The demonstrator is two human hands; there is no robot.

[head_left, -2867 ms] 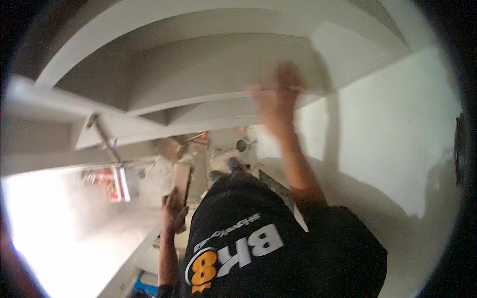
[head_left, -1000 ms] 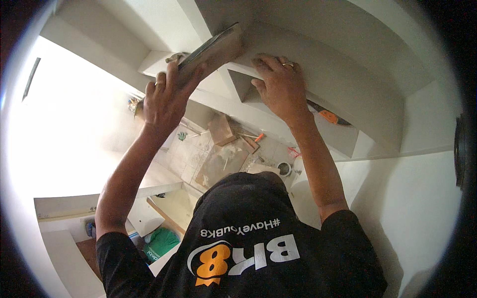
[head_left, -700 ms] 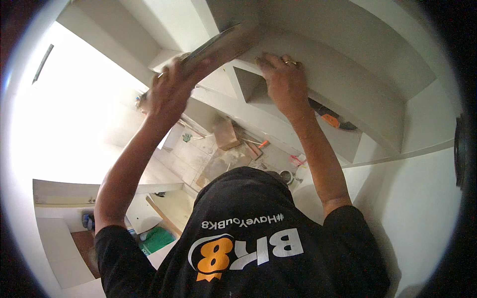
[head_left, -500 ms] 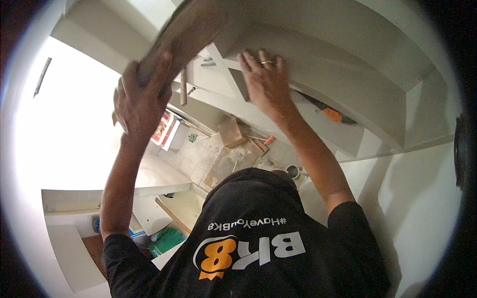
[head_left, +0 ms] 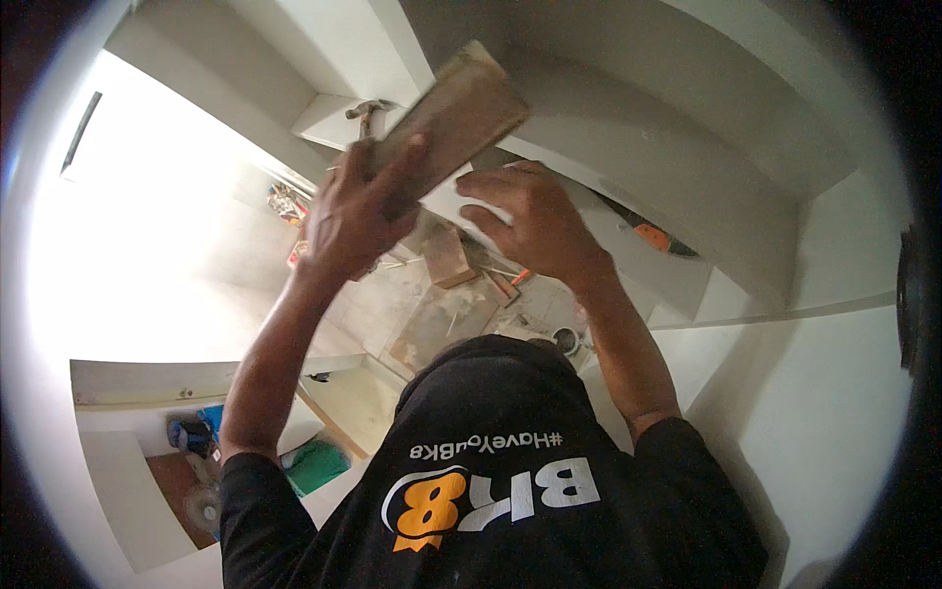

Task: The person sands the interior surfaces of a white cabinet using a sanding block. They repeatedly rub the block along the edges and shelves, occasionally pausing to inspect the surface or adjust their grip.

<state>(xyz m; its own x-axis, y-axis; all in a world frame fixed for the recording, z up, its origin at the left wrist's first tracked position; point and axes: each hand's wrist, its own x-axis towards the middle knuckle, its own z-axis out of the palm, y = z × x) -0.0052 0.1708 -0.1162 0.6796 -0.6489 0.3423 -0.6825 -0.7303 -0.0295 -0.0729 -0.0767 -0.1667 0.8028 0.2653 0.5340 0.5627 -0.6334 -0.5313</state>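
Note:
A flat brown board (head_left: pixel 456 118), short and rectangular, is gripped in my left hand (head_left: pixel 358 216). Its far end tilts up and to the right, in front of the pale shelving. Just right of the board is my right hand (head_left: pixel 540 221), thumb and fingers apart, with nothing visible in it. Beyond my left hand, a claw hammer (head_left: pixel 367 110) rests on a white ledge, its handle partly hidden behind my hand. A saw with an orange handle (head_left: pixel 652 236) lies on the shelf to the right of my right hand.
Pale curved shelving (head_left: pixel 667 137) spans the far right. Below, the floor holds a brown box (head_left: pixel 449 260), an orange-handled tool (head_left: pixel 518 278) and a round container (head_left: pixel 565 340). At lower left, an open cabinet (head_left: pixel 118 491) contains a green bag (head_left: pixel 314 469) and a small fan (head_left: pixel 203 508).
The board in my left hand has swung right and turned, and the hammer's head has come into view. My right hand has come off the shelf and drawn back nearer, its fingers bent.

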